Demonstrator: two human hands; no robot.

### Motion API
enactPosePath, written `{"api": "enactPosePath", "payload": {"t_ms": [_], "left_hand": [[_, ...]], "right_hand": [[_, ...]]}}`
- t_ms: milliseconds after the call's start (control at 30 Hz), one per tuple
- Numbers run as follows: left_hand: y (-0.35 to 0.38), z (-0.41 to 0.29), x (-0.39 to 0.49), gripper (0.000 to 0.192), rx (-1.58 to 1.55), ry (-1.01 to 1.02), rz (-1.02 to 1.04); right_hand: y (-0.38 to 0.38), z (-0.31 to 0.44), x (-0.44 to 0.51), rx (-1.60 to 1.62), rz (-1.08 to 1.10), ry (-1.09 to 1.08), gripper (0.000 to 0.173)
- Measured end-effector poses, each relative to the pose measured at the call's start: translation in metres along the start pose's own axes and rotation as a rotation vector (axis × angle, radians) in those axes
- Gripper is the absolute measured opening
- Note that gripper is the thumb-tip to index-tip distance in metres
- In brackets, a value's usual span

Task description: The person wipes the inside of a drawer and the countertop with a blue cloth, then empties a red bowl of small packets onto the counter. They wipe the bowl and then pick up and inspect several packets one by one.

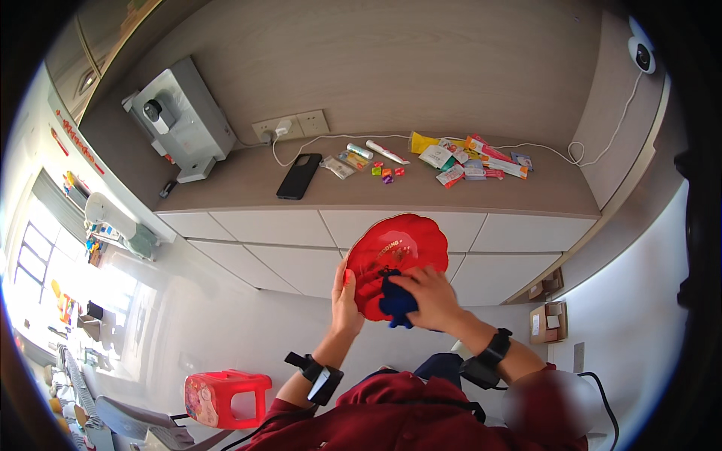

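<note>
My left hand grips the left rim of a shiny red scalloped plate, which bears gold writing and is held up in front of the white drawers. My right hand presses a dark blue cloth against the plate's lower right part. Some of the cloth hangs past the lower rim. The right palm and part of the cloth are hidden from view.
On the wooden counter lie a black phone case or phone, small wrapped sweets, a white tube and a pile of packets. A water dispenser stands left. A red plastic stool stands on the floor.
</note>
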State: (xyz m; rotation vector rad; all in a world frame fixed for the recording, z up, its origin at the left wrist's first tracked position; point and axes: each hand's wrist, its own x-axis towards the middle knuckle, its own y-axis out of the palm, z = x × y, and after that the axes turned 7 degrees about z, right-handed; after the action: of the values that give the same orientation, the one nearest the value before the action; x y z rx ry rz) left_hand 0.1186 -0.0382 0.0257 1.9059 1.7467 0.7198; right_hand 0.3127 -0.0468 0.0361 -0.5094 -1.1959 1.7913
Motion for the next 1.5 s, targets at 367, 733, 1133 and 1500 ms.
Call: {"api": "enactPosePath", "payload": {"t_ms": [367,733,1133,1500], "left_hand": [[-0.01,0.01,-0.002,0.052,0.01,-0.219,-0.032],[-0.009,0.001,-0.006,0.053,0.032,-0.114,0.083],[0.003,0.016,-0.017,0.065,0.11,-0.095,0.085],[-0.008,-0.002,-0.018,0.049,-0.013,-0.125,0.079]], "right_hand": [[0.051,-0.007,-0.022,-0.151,0.053,-0.23,0.059],[0.042,0.011,-0.031,-0.038,0.083,-0.301,0.048],[0.033,0.012,-0.036,-0.208,-0.15,-0.222,0.055],[0.045,0.006,-0.035,-0.466,-0.107,-0.292,0.055]]}}
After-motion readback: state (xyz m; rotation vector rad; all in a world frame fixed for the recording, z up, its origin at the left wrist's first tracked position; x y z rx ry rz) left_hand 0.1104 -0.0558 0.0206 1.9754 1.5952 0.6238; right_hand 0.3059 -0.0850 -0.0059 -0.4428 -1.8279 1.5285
